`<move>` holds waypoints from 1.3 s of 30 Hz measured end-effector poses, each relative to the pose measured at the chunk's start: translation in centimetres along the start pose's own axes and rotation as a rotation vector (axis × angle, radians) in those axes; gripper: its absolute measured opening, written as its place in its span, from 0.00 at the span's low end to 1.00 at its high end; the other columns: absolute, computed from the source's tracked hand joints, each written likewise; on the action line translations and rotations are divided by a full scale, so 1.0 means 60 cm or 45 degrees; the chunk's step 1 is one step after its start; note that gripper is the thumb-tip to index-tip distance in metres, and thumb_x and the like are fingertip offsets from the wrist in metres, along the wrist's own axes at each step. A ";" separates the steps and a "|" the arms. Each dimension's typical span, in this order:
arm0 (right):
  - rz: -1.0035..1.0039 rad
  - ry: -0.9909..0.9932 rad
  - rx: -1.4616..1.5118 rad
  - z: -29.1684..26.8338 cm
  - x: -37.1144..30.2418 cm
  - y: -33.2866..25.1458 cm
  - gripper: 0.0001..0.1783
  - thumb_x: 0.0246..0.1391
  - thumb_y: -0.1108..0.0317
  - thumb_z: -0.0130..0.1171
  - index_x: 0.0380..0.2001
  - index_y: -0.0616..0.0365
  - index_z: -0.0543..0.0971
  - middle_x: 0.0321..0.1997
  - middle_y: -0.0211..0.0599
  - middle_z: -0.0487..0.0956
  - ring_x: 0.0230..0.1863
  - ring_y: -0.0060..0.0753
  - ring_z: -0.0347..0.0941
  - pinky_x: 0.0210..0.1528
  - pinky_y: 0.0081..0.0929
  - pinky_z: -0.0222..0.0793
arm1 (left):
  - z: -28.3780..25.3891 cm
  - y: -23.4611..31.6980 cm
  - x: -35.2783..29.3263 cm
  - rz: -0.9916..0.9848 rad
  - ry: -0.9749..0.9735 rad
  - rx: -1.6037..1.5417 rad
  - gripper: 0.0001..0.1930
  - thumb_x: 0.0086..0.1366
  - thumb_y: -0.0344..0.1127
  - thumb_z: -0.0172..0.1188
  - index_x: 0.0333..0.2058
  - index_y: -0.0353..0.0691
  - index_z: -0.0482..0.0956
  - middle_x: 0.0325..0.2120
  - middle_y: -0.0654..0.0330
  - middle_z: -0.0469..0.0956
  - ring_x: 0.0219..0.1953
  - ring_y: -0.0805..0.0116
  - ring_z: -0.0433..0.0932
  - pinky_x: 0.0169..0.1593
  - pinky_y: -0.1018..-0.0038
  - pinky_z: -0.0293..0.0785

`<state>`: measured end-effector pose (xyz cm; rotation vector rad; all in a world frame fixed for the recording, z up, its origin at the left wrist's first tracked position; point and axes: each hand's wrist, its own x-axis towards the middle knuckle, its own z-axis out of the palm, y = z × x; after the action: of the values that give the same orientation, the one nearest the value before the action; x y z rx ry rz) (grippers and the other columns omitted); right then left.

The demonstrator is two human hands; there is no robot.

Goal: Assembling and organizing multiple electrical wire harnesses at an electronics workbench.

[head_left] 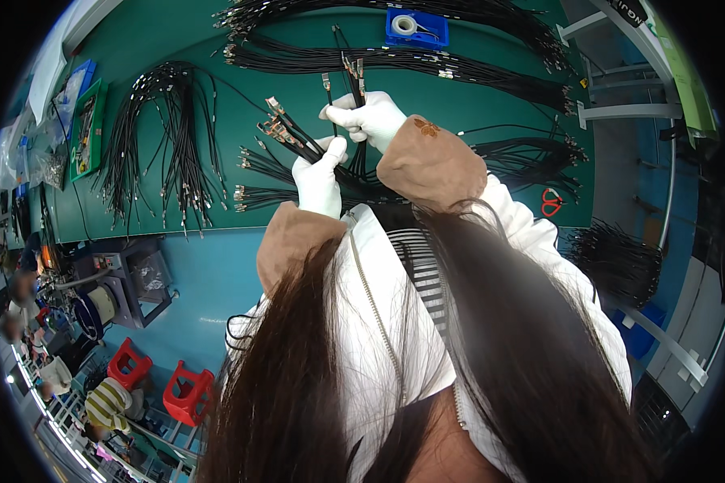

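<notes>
In a white glove, my left hand [319,180] is closed around a bundle of black cables [295,138], whose metal-tipped connector ends fan out to the upper left. Just right of it and farther off, my right hand [370,121], also gloved, pinches a single black cable [329,95] between thumb and finger. A second group of black cables [354,74] sticks up past the right hand's fingers, its connector ends pointing away from me. More black cables [270,167] lie on the green table [242,92] beneath my hands. The gloved fingers hide the gripped lengths.
Long cable bundles [338,58] stretch across the far side, beside a blue tray [389,34] holding a tape roll. Another cable bundle [171,101] lies left, near a green bin [97,133]. Red-handled scissors [551,203] rest at right. Red stools [187,393] stand beyond the table's near edge.
</notes>
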<state>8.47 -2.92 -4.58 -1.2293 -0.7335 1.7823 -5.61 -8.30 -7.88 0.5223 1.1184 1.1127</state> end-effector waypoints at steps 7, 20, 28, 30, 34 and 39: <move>0.033 0.009 0.007 -0.003 0.002 0.000 0.12 0.52 0.72 0.62 0.35 0.71 0.79 0.23 0.28 0.73 0.17 0.13 0.59 0.17 0.13 0.52 | 0.006 0.002 -0.004 -0.008 0.013 0.014 0.08 0.57 0.30 0.65 0.35 0.35 0.79 0.27 0.62 0.77 0.29 0.73 0.72 0.35 0.75 0.68; -0.042 0.036 0.045 -0.015 0.003 0.009 0.14 0.55 0.67 0.61 0.36 0.70 0.77 0.22 0.27 0.70 0.20 0.16 0.63 0.22 0.14 0.58 | 0.004 0.013 -0.006 0.023 -0.048 -0.361 0.11 0.63 0.31 0.60 0.43 0.37 0.72 0.33 0.65 0.74 0.34 0.75 0.72 0.41 0.76 0.71; -0.065 0.069 0.150 -0.046 0.020 0.043 0.15 0.58 0.65 0.58 0.40 0.68 0.75 0.28 0.32 0.73 0.27 0.22 0.70 0.31 0.21 0.69 | -0.011 0.003 0.012 0.046 0.011 -0.469 0.07 0.61 0.29 0.62 0.36 0.41 0.72 0.30 0.65 0.74 0.34 0.74 0.73 0.43 0.74 0.73; -0.069 0.231 0.209 -0.049 0.017 0.046 0.14 0.59 0.64 0.57 0.40 0.65 0.74 0.34 0.38 0.76 0.34 0.30 0.76 0.37 0.28 0.75 | -0.008 0.007 0.013 0.014 0.083 -0.525 0.06 0.61 0.27 0.61 0.34 0.42 0.72 0.29 0.66 0.74 0.30 0.75 0.72 0.38 0.76 0.71; -0.055 0.309 0.359 -0.060 0.005 0.043 0.09 0.61 0.66 0.52 0.39 0.62 0.71 0.37 0.46 0.78 0.38 0.44 0.79 0.38 0.39 0.78 | -0.011 0.012 0.014 -0.010 0.152 -0.509 0.07 0.60 0.27 0.62 0.33 0.43 0.73 0.28 0.67 0.73 0.30 0.75 0.72 0.36 0.75 0.71; -0.158 0.380 0.612 -0.075 0.011 0.052 0.09 0.60 0.66 0.54 0.39 0.61 0.71 0.27 0.37 0.74 0.25 0.29 0.72 0.29 0.30 0.73 | -0.016 0.008 0.019 0.084 0.073 -0.325 0.09 0.57 0.29 0.66 0.34 0.40 0.74 0.26 0.66 0.74 0.26 0.76 0.70 0.32 0.78 0.67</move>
<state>11.61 -3.80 -9.02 -1.0597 -0.1864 1.5110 -6.69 -7.24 -8.36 0.3302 0.9954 1.3136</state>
